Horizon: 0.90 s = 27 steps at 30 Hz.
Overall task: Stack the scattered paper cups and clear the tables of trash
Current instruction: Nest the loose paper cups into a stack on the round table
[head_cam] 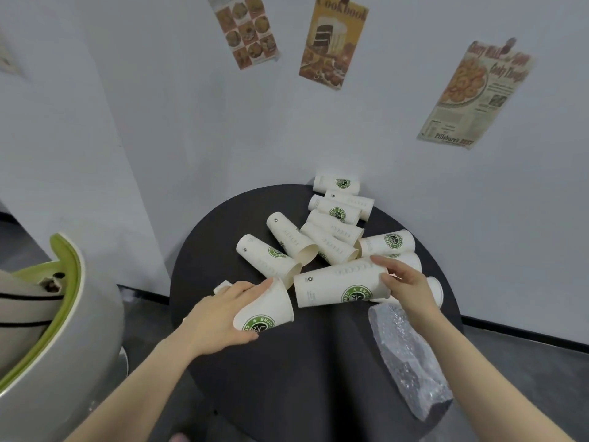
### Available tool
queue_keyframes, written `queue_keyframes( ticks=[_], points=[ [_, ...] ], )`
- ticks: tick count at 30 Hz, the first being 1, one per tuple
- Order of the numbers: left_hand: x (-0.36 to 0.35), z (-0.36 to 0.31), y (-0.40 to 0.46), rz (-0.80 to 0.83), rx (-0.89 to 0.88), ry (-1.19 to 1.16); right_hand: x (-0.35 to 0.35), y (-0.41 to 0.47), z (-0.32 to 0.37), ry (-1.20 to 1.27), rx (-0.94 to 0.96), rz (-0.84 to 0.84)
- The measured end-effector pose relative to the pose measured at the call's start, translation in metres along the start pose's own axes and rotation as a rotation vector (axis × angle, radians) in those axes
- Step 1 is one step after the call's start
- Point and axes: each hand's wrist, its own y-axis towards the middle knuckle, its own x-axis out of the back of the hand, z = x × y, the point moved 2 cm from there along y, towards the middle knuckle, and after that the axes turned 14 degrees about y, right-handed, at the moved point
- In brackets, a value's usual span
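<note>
Several white paper cups with green logos lie scattered on their sides on a round dark table (287,378). My left hand (220,317) grips one cup (267,311) near the table's left edge, its mouth pointing right. My right hand (404,283) holds the wide end of a longer cup or nested stack (338,285) lying across the middle. More loose cups (338,215) lie behind, toward the wall. A clear crumpled plastic wrapper (408,358) lies on the table at the right front.
A grey chair with a green rim (63,314) stands close at the left. A small white scrap (222,287) sits at the table's left edge, partly behind my left hand. The wall with posters (334,43) stands right behind the table.
</note>
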Motion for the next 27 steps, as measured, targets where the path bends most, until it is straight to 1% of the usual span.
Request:
queue_keyframes(
  ticks=[3, 8, 13, 21, 23, 24, 27],
  points=[
    [0.000, -0.003, 0.006, -0.006, -0.038, -0.001, -0.014, -0.008, 0.002, 0.080, -0.034, 0.025],
    [0.003, 0.001, 0.013, -0.015, -0.090, -0.036, -0.062, -0.029, -0.004, 0.225, -0.095, 0.146],
    [0.009, 0.024, 0.010, 0.009, -0.123, -0.024, -0.117, -0.039, -0.019, 0.318, -0.204, 0.140],
    [0.007, 0.071, 0.010, 0.089, -0.152, -0.021, -0.210, -0.052, -0.043, 0.380, -0.264, 0.189],
    [0.004, 0.085, 0.013, 0.116, -0.146, -0.013, -0.224, -0.051, -0.048, 0.376, -0.264, 0.145],
    [0.003, 0.092, 0.015, 0.119, -0.146, 0.004, -0.227, -0.049, -0.050, 0.373, -0.251, 0.090],
    [0.003, 0.112, 0.023, 0.116, -0.128, 0.026, -0.219, -0.035, -0.056, 0.304, -0.207, -0.185]
  ],
)
